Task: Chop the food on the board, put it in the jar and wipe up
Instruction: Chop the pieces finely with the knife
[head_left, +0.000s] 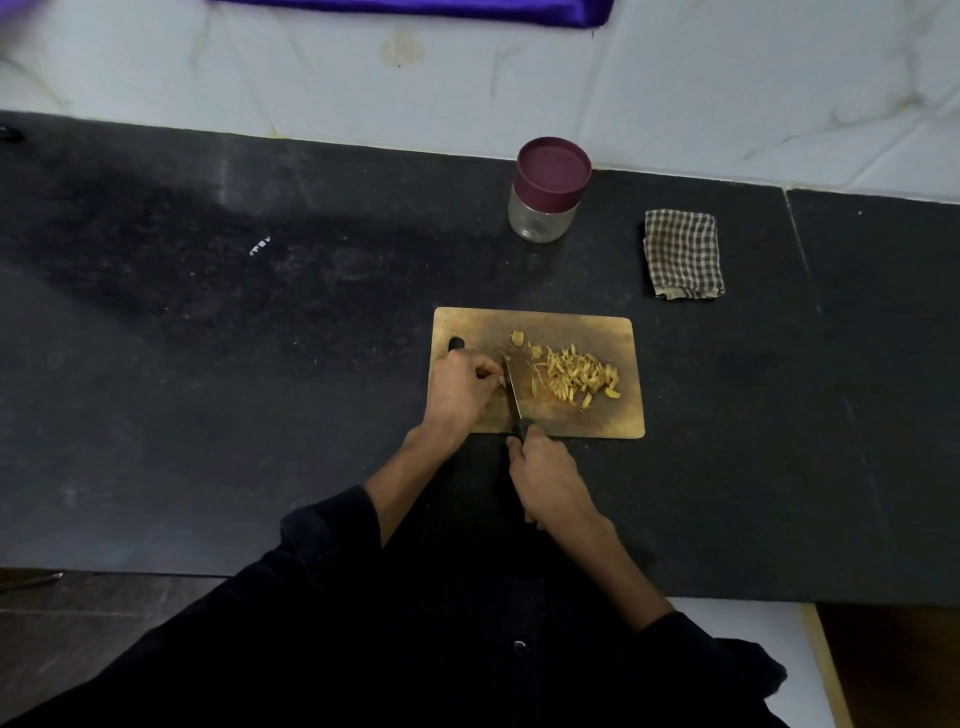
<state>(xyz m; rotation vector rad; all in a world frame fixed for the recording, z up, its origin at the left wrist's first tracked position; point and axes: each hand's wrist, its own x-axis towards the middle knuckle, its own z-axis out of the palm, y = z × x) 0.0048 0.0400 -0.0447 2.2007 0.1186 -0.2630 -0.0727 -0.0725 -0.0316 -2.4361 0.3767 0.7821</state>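
Gripping the knife (512, 387) by its dark handle, your right hand (549, 480) sits at the near edge of the board (613, 415), blade running away from you. Your left hand (461, 387) is curled just left of the blade; whether it pins an uncut piece, I cannot tell. The chopped food (574, 379) lies in a loose heap of pale slivers to the right, on the board. Those slivers look light and likely to scatter, so gather them with the flat of the blade rather than pinching. Beyond stands the jar (545, 205), lid still on, probably glass, so take it round the body. The checked cloth (683, 254) waits folded on the counter (260, 364).
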